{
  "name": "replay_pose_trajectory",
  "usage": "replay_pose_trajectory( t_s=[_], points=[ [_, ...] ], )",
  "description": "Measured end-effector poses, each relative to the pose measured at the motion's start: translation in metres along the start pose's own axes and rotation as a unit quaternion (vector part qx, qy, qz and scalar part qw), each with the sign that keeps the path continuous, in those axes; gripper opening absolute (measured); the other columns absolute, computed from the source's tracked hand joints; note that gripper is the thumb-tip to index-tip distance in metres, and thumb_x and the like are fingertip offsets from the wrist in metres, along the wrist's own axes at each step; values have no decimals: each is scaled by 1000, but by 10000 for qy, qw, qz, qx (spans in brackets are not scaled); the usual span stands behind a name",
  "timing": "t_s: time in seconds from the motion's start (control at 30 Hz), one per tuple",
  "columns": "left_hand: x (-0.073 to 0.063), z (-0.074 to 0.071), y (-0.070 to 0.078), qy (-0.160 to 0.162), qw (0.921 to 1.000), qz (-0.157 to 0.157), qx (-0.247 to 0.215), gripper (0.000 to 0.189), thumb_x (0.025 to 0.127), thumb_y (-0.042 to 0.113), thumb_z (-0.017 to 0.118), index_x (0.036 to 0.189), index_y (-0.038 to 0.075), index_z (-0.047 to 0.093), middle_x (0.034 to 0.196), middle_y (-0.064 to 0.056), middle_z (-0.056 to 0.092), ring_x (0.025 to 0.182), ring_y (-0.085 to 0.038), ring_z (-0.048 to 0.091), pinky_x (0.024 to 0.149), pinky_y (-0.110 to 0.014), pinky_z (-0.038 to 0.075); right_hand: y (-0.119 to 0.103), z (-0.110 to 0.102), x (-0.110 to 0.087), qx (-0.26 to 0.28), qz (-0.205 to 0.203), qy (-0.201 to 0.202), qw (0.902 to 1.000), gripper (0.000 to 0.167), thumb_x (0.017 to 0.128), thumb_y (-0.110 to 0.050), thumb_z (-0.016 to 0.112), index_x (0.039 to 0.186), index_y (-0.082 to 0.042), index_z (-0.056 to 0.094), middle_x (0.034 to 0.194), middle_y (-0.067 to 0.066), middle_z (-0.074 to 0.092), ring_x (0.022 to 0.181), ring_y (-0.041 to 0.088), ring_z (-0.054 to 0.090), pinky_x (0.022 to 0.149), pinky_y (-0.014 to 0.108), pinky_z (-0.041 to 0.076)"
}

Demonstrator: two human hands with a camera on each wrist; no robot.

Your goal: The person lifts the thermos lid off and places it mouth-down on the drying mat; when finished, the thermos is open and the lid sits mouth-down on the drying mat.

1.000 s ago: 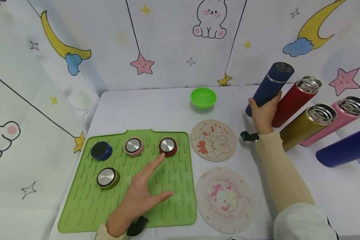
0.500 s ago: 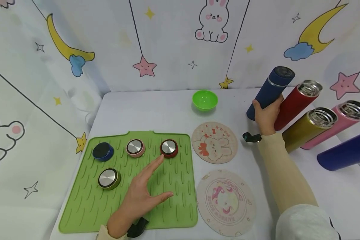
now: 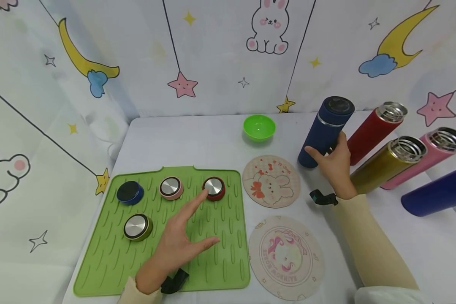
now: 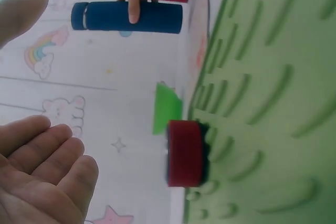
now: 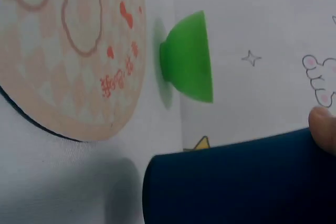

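Observation:
My right hand point(image 3: 337, 169) grips a dark blue thermos flask point(image 3: 322, 134) with its lid on, thumb on the near side. In the right wrist view the flask's base point(image 5: 157, 187) shows close over the white table, a shadow beside it. Over the green ridged mat point(image 3: 224, 270) my left hand point(image 3: 176, 242) is held with thumb and fingers spread, holding nothing. Its fingertips overlap a red flask lid point(image 3: 215, 193) in the head view. In the left wrist view that red lid point(image 4: 185, 153) stands apart from the fingers. Pink point(image 3: 170, 188), blue point(image 3: 130, 193) and olive point(image 3: 137, 226) lids lie on the mat.
Right of my right hand stand lidless red point(image 3: 374, 133), olive point(image 3: 384, 164) and pink point(image 3: 425, 158) flasks, with a blue flask point(image 3: 433, 194) at the edge. A green bowl point(image 3: 259, 128) sits at the back. Rabbit point(image 3: 271, 198) and pony point(image 3: 286, 291) round mats lie mid-table.
My right hand has moved the dark blue flask left and toward me, away from the red flask. The left hand has stayed nearly still.

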State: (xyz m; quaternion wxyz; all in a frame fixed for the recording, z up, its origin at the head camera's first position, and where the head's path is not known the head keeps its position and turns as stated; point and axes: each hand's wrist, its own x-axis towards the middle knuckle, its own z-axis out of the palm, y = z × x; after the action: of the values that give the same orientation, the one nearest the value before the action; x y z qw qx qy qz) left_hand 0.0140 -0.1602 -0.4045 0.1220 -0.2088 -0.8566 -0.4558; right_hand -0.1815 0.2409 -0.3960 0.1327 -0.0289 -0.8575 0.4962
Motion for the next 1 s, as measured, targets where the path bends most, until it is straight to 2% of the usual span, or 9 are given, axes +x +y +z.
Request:
replay_pose_trajectory(
  t_s=[0.13, 0.23, 0.33, 0.4, 0.5, 0.67, 0.8, 0.9, 1.0],
  points=[
    [17, -5, 9, -120, 9993, 278, -209, 106, 72, 21, 97, 161, 11, 40, 164, -9, 46, 151, -22, 45, 122, -21, 38, -14, -7, -24, -101, -480, -765, 9959, 90, 87, -22, 86, 159, -22, 32, 158, 9, 50, 143, 36, 54, 118, 56, 45],
    [29, -10, 18, -222, 9982, 432, -362, 106, 72, 20, 97, 160, 10, 40, 165, -7, 45, 153, -21, 43, 124, -23, 37, -24, -9, -41, -85, -869, -1213, 9888, 91, 84, -14, 88, 158, -26, 37, 155, 7, 54, 138, 31, 59, 115, 37, 50],
    [41, -13, 28, -329, 9966, 627, -424, 107, 72, 22, 97, 161, 9, 38, 165, -7, 44, 153, -22, 43, 126, -27, 36, -32, -8, -57, -17, -1278, -1546, 9797, 91, 80, -6, 89, 156, -22, 42, 152, 9, 57, 131, 12, 63, 107, 14, 49],
    [48, -14, 34, -436, 9954, 719, -452, 109, 73, 24, 97, 162, 11, 36, 166, -6, 42, 154, -23, 42, 127, -29, 35, -37, -6, -66, 9, -1599, -1713, 9721, 90, 77, -2, 90, 153, -16, 44, 149, 13, 60, 126, -2, 61, 102, 6, 46],
    [58, -14, 43, -659, 9926, 826, -601, 113, 73, 24, 97, 164, 13, 31, 169, -5, 38, 156, -23, 38, 128, -36, 34, -42, -2, -78, 73, -2079, -1954, 9584, 89, 73, 2, 92, 149, -8, 47, 142, 17, 64, 123, -14, 56, 102, 5, 45],
    [75, -10, 57, -971, 9860, 1025, -891, 122, 69, 22, 99, 166, 15, 25, 172, -2, 31, 159, -22, 32, 129, -41, 34, -53, 10, -92, 128, -2759, -2523, 9274, 90, 69, -3, 96, 147, -11, 52, 138, 9, 68, 128, -2, 59, 108, 15, 48],
    [89, -8, 70, -1197, 9707, 1619, -1315, 120, 70, 17, 98, 165, 8, 24, 172, -7, 30, 158, -25, 32, 128, -42, 36, -59, 19, -101, 250, -3212, -3102, 8944, 91, 72, -7, 95, 151, -14, 50, 144, 3, 64, 136, 6, 57, 116, 22, 46],
    [97, -9, 78, -1529, 9506, 2222, -1537, 111, 75, 12, 92, 163, 1, 26, 170, -13, 32, 157, -26, 35, 128, -42, 35, -63, 23, -107, 402, -3484, -3488, 8691, 90, 76, -9, 93, 153, -11, 47, 148, 3, 60, 140, 9, 55, 119, 22, 44],
    [98, -11, 82, -1850, 9298, 2738, -1619, 98, 79, 6, 86, 159, -4, 30, 166, -20, 38, 154, -29, 40, 127, -42, 38, -67, 24, -112, 469, -3640, -3722, 8525, 86, 79, -9, 91, 153, -10, 47, 148, 4, 59, 139, 11, 55, 119, 21, 43]
  ],
)
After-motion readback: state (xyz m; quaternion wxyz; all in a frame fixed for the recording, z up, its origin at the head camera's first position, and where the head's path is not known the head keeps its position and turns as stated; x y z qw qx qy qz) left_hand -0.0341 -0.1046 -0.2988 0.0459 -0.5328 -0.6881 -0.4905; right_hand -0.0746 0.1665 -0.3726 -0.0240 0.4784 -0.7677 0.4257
